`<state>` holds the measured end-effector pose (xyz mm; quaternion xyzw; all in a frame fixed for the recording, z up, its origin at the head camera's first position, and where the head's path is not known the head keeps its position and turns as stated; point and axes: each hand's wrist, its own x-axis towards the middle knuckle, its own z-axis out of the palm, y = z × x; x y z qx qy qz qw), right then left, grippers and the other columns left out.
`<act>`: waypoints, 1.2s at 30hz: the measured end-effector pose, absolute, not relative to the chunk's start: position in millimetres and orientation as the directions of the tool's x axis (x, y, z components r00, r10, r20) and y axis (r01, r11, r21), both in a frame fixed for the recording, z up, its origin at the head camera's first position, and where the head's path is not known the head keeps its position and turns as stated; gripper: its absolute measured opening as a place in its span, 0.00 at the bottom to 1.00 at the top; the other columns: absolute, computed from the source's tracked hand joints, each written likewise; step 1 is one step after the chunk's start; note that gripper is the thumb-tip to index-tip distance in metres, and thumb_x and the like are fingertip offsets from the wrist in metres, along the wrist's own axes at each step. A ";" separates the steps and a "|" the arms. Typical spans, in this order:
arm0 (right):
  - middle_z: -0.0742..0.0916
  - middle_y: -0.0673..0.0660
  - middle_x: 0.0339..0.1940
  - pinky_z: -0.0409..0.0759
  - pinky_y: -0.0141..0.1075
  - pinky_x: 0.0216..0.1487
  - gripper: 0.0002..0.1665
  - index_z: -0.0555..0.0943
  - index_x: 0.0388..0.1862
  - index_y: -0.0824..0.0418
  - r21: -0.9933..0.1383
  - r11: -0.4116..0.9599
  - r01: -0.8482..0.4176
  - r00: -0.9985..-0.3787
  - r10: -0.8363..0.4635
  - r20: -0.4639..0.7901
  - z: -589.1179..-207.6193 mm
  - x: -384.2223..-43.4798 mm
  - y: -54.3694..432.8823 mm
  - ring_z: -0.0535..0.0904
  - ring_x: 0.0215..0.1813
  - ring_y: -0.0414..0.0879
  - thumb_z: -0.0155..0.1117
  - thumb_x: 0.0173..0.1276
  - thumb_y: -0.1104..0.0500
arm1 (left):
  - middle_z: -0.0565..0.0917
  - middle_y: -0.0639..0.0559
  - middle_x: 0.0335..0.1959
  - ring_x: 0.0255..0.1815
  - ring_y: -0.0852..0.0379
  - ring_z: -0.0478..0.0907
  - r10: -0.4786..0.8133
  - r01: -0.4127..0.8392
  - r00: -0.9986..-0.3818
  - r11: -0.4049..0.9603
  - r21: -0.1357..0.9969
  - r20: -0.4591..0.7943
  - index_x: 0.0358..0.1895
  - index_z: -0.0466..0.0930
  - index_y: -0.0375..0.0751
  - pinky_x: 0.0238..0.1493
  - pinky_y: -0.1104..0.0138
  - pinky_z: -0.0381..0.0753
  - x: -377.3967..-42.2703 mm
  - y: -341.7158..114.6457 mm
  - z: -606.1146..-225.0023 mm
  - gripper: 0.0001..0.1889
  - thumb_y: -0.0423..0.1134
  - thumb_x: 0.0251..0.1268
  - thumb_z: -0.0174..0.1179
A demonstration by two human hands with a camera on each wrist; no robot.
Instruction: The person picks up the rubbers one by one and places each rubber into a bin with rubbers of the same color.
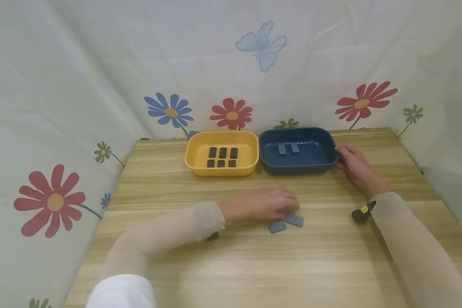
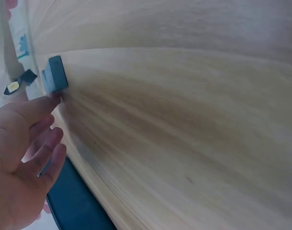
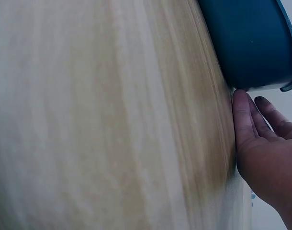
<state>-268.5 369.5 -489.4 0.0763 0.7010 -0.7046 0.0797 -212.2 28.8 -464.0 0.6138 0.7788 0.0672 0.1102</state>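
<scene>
Two grey-blue tiles lie on the table, a left tile (image 1: 277,226) and a right tile (image 1: 294,220). My left hand (image 1: 267,204) hovers over them, fingers loosely bent and fingertips beside the right tile. In the left wrist view the thumb tip (image 2: 54,97) is right at the edge of a blue tile (image 2: 58,74). At the right end of the blue tray (image 1: 298,167) my right hand (image 1: 356,167) holds its rim. Seen from the right wrist, other fingers (image 3: 242,108) sit low, near the base of the tray (image 3: 253,43). Two blue tiles (image 1: 288,149) lie inside that tray.
A yellow tray (image 1: 224,171) touches the blue one on its left and contains several dark tiles (image 1: 223,152) in two rows. Both trays stand near the back edge of the wooden table (image 1: 231,273), before a flowered curtain (image 1: 200,72).
</scene>
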 end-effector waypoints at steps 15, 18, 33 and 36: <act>0.74 0.56 0.64 0.86 0.24 0.55 0.38 0.59 0.80 0.74 -0.978 0.017 0.210 -0.978 -0.003 -0.210 -488.4 -268.1 367.2 0.78 0.55 0.35 0.49 0.88 0.46 | 0.79 0.61 0.70 0.70 0.63 0.72 0.976 0.946 -0.167 0.198 0.258 -0.140 0.72 0.79 0.54 0.72 0.77 0.69 -200.1 55.3 -467.0 0.26 0.47 0.73 0.70; 0.75 0.56 0.63 0.86 0.24 0.54 0.38 0.59 0.80 0.74 -0.980 0.015 0.200 -0.980 -0.003 -0.200 -488.6 -267.6 367.0 0.78 0.55 0.36 0.49 0.88 0.47 | 0.80 0.60 0.68 0.66 0.62 0.74 0.979 0.951 -0.160 0.188 0.246 -0.128 0.70 0.80 0.54 0.66 0.78 0.72 -198.2 59.1 -469.3 0.25 0.48 0.72 0.71; 0.74 0.57 0.67 0.85 0.24 0.56 0.38 0.59 0.81 0.72 -0.974 0.045 0.224 -0.975 0.009 -0.224 -491.1 -270.3 368.3 0.76 0.59 0.38 0.49 0.88 0.46 | 0.82 0.61 0.64 0.65 0.64 0.74 0.977 0.942 -0.163 0.196 0.272 -0.139 0.67 0.82 0.52 0.68 0.80 0.69 -203.3 59.4 -470.2 0.24 0.45 0.71 0.73; 0.73 0.57 0.68 0.85 0.24 0.56 0.39 0.59 0.82 0.72 -0.972 0.066 0.224 -0.975 0.010 -0.224 -490.6 -270.0 367.7 0.75 0.60 0.39 0.48 0.88 0.45 | 0.83 0.60 0.63 0.63 0.65 0.75 0.977 0.940 -0.162 0.196 0.279 -0.140 0.66 0.82 0.51 0.67 0.80 0.70 -204.1 59.4 -470.6 0.23 0.46 0.71 0.72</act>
